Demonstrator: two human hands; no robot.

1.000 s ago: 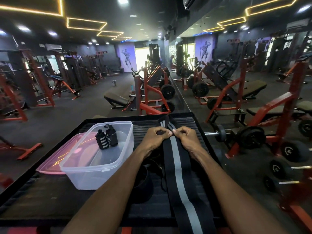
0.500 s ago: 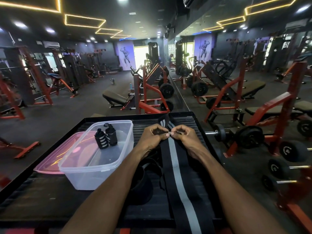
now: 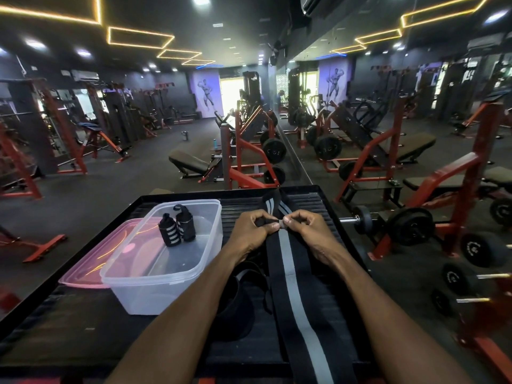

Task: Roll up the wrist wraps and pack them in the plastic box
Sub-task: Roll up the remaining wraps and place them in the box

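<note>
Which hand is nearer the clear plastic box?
Left. The left hand pinches the wrap just right of the box; the right hand grips the wrap farther right.

We see two bare forearms reaching in from the bottom edge, with no sleeves showing. Our left hand [image 3: 250, 234] and right hand [image 3: 311, 234] wear nothing.

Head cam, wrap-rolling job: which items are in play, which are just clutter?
In play:
- left hand and right hand, pinching the striped wrap
- clear box with two rolled wraps
- pink lid
- loose black wrap

Clutter:
- dumbbells
- benches
</note>
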